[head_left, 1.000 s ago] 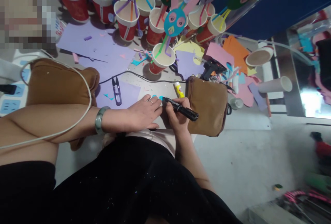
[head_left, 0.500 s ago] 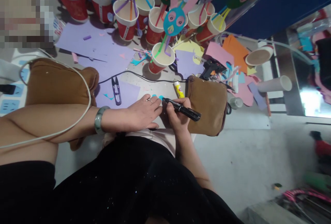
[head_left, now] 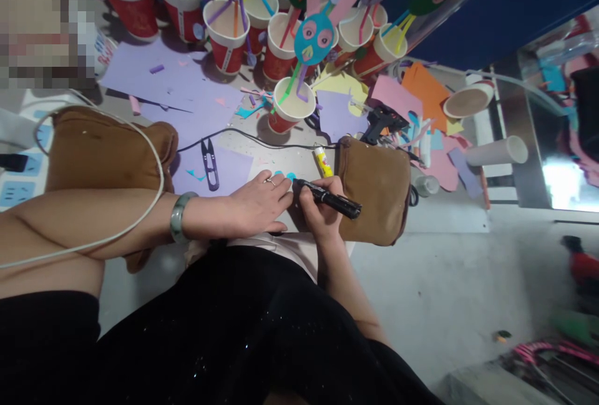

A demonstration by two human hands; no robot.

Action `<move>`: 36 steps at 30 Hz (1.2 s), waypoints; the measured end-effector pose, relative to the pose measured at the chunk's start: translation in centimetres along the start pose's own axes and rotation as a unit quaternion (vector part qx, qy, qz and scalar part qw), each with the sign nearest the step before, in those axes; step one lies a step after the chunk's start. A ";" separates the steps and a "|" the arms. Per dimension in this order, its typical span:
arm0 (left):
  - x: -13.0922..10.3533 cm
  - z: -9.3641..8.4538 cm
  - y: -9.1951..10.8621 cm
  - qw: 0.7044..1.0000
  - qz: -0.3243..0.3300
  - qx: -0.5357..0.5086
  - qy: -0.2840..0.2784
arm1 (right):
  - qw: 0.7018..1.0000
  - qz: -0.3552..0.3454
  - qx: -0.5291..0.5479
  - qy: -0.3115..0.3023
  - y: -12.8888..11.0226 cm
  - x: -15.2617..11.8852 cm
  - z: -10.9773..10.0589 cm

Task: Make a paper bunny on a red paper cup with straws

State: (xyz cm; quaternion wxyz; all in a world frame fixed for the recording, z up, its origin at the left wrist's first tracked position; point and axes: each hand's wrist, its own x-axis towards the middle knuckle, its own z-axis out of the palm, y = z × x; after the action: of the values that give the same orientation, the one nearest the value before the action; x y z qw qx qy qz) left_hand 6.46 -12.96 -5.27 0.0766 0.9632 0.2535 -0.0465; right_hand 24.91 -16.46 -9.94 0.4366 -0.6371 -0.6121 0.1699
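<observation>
My right hand (head_left: 322, 208) grips a black marker (head_left: 334, 199), its tip end pointing left at small blue paper pieces (head_left: 291, 176) on the table. Beside it my left hand (head_left: 262, 204) lies flat, palm down, fingers apart, with fingertips by the blue pieces. Nothing shows in its grasp, though the palm is hidden. A yellow glue stick (head_left: 322, 161) lies just above my right hand. Small dark snips (head_left: 210, 165) rest on purple paper (head_left: 236, 168) to the left. Farther back stands a paper cup (head_left: 294, 105) with a blue rabbit-eared face (head_left: 313, 39) on straws.
Red and white cups (head_left: 227, 37) with straw figures crowd the back. Brown cushions (head_left: 374, 193) flank my hands. A black glue gun (head_left: 384, 123) and colored scraps lie right. A white cable (head_left: 161, 180) crosses my left forearm; a power strip (head_left: 19, 186) sits far left.
The marker has shifted very slightly left and down in my right hand. My left hand remains in place.
</observation>
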 end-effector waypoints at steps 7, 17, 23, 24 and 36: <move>-0.1 -0.1 0.0 1.000 0.000 0.000 -0.003 | 1.000 -0.003 -0.002 -0.007 -0.1 0.1 -0.1; -0.5 -0.4 0.0 0.999 0.022 0.036 0.006 | 0.992 0.043 0.104 0.062 1.4 -0.5 0.6; -1.5 -1.5 1.3 0.998 0.053 0.038 0.008 | 0.976 0.117 0.174 0.055 0.9 0.2 0.5; -1.7 -1.6 1.5 0.998 0.046 0.034 -0.009 | 0.975 0.125 0.179 0.042 0.7 0.2 0.4; -1.4 -2.6 1.5 0.991 -0.065 -0.027 -0.113 | 0.995 -0.002 0.095 -0.028 -0.4 1.0 2.0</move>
State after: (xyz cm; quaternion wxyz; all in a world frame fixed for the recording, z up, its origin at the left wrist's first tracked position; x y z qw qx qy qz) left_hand 6.10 -14.49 -2.38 0.1279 0.9306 0.3067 -0.1532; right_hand 23.36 -14.92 -10.40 0.4784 -0.5863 -0.6067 0.2436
